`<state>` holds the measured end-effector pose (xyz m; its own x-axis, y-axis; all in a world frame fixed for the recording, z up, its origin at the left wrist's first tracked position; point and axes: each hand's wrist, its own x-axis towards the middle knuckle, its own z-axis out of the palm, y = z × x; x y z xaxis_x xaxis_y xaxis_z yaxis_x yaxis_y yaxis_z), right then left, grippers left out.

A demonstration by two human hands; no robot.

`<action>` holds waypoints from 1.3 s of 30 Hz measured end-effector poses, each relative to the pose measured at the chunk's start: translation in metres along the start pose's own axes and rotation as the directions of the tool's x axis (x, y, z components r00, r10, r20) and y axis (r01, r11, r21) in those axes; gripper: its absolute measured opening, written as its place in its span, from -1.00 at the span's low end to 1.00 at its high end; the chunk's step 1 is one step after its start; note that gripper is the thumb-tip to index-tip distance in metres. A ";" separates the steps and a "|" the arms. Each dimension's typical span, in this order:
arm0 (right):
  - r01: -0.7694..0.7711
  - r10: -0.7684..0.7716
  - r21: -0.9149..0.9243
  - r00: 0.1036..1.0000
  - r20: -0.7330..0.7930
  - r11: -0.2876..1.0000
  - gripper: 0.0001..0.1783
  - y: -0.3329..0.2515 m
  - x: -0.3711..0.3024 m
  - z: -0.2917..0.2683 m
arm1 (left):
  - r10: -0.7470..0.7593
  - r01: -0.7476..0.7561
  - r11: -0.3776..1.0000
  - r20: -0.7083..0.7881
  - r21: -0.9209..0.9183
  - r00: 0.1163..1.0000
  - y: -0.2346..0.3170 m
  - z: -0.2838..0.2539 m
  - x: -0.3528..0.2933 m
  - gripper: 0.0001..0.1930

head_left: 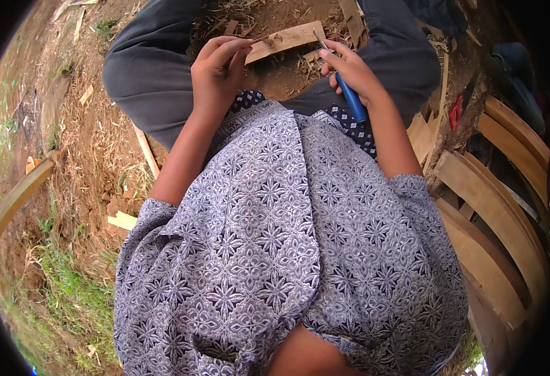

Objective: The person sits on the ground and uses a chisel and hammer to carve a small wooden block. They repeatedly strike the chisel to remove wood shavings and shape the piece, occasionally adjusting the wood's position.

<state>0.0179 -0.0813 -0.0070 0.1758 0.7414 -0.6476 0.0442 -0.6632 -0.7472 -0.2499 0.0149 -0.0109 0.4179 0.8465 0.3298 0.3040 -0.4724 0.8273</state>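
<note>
In front of my crossed legs, my left hand (pixel 217 70) is raised, its thumb and fingers pinched on a thin brown sliver (pixel 261 39) that looks like wood. My right hand (pixel 353 74) is wrapped round a tool with a blue handle (pixel 351 99). From the thumb side of that hand its narrow metal shaft (pixel 319 37) points away from me; whether it is a chisel or a screwdriver I cannot make out. Beyond and between both hands lies a short pale wooden board (pixel 295 40) on the ground. Neither hand clearly touches it.
Wood shavings and scraps (pixel 218 25) litter the brown soil. To my right, several curved-looking wooden planks (pixel 488 213) are stacked near a small red object (pixel 455 113). A long wooden piece (pixel 15 203) lies at the left, with grass (pixel 74 285) nearer me.
</note>
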 end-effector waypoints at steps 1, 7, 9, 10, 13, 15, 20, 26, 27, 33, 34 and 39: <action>-0.004 0.004 -0.005 1.000 0.007 1.000 -0.25 0.002 0.002 0.000 | -0.002 0.003 0.999 -0.030 0.034 1.000 0.002 -0.001 0.002 -0.82; -0.011 0.012 -0.021 1.000 0.016 1.000 -0.25 0.004 0.006 0.003 | 0.083 -0.070 0.986 -0.086 0.150 0.993 0.005 -0.002 0.004 -0.78; -0.018 0.018 -0.014 1.000 0.017 1.000 -0.26 0.004 0.008 0.003 | 0.087 -0.077 0.987 -0.067 0.138 0.994 0.009 -0.004 0.005 -0.77; -0.025 0.025 -0.009 1.000 0.018 1.000 -0.26 0.004 0.009 0.003 | 0.075 -0.069 0.990 -0.048 0.119 0.996 0.015 -0.006 0.006 -0.77; -0.030 0.030 -0.001 0.999 0.016 1.000 -0.27 0.004 0.008 0.003 | 0.109 -0.109 0.987 0.011 0.119 0.994 0.021 -0.009 0.002 -0.75; -0.026 0.026 -0.001 1.000 0.013 1.000 -0.28 0.003 0.007 0.003 | 0.109 -0.118 0.980 0.062 0.161 0.992 0.021 -0.008 -0.004 -0.71; -0.052 0.052 0.014 0.999 0.008 0.999 -0.28 0.005 0.008 0.002 | 0.137 -0.166 0.970 0.165 0.176 0.977 0.026 -0.008 -0.015 -0.66; -0.099 0.101 -0.063 0.995 0.018 0.993 -0.40 0.004 0.009 0.004 | 0.176 -0.225 0.961 0.269 0.163 0.947 0.033 -0.014 -0.032 -0.75; -0.110 0.113 -0.084 0.993 0.033 0.990 -0.43 0.005 0.011 0.004 | 0.201 -0.246 0.957 0.258 0.156 0.945 0.031 -0.012 -0.032 -0.77; -0.126 0.137 -0.156 0.989 0.058 0.980 -0.48 0.004 0.013 0.002 | 0.295 -0.335 0.925 0.219 0.180 0.930 0.037 -0.017 -0.031 -0.80; -0.132 0.141 -0.156 0.989 0.051 0.979 -0.48 0.003 0.014 0.002 | 0.296 -0.335 0.925 0.218 0.176 0.930 0.038 -0.017 -0.031 -0.80; -0.161 0.176 -0.196 0.982 0.061 0.967 -0.52 0.001 0.010 0.004 | 0.325 -0.364 0.919 0.235 0.150 0.916 0.033 -0.010 -0.036 -0.80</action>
<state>0.0156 -0.0746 -0.0149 0.1201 0.6180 -0.7769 0.2074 -0.7809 -0.5892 -0.2635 -0.0287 0.0089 0.6825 0.5648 0.4640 0.2555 -0.7791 0.5725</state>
